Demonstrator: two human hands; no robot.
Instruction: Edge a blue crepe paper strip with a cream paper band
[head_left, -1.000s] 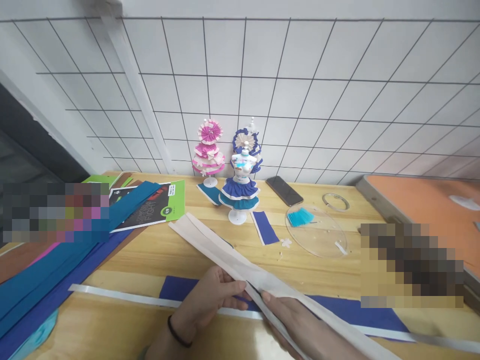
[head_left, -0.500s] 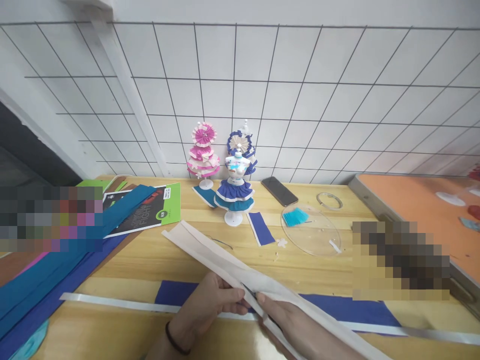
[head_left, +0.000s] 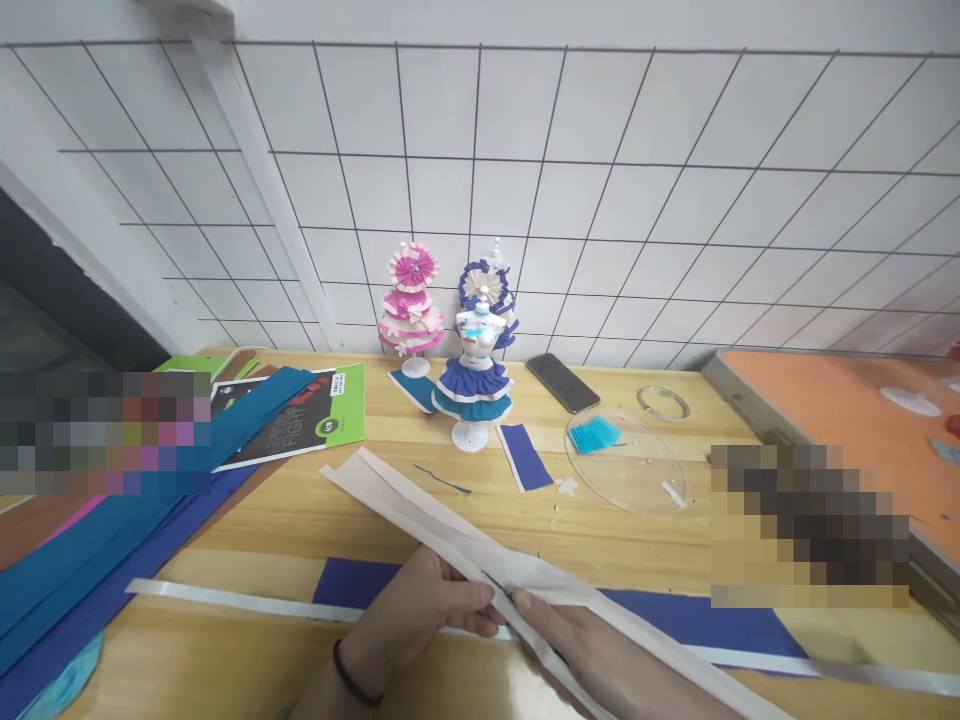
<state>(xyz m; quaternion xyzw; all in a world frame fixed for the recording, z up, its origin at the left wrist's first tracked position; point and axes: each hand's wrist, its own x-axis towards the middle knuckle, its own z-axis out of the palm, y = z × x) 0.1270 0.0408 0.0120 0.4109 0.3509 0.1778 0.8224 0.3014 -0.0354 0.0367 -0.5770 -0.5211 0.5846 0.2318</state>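
A long strip of off-white crepe paper [head_left: 450, 535], folded lengthwise, runs slantwise across the middle, above the table. My left hand [head_left: 442, 600] pinches its near edge between thumb and fingers. My right hand [head_left: 555, 625] is closed around scissors [head_left: 501, 588], of which only a narrow dark blade shows by the thumb, at the paper's edge; the handles are hidden. A narrow cut band of the paper hangs along my right hand. Underneath lie a dark blue paper piece [head_left: 697, 620] and a long white shiny tape [head_left: 225, 600].
Small dress forms in paper skirts, one pink [head_left: 411, 310] and one blue and teal [head_left: 474, 385], stand near the wall. A phone [head_left: 562, 382], clear disc [head_left: 637, 490] and wire ring [head_left: 663, 403] lie right. Teal paper [head_left: 150, 500] overlaps a booklet [head_left: 349, 410] left. An orange tray [head_left: 825, 410] stands right.
The blade has shifted slightly right and down along the paper's edge. My left hand keeps its pinch. The whole view has moved a little.
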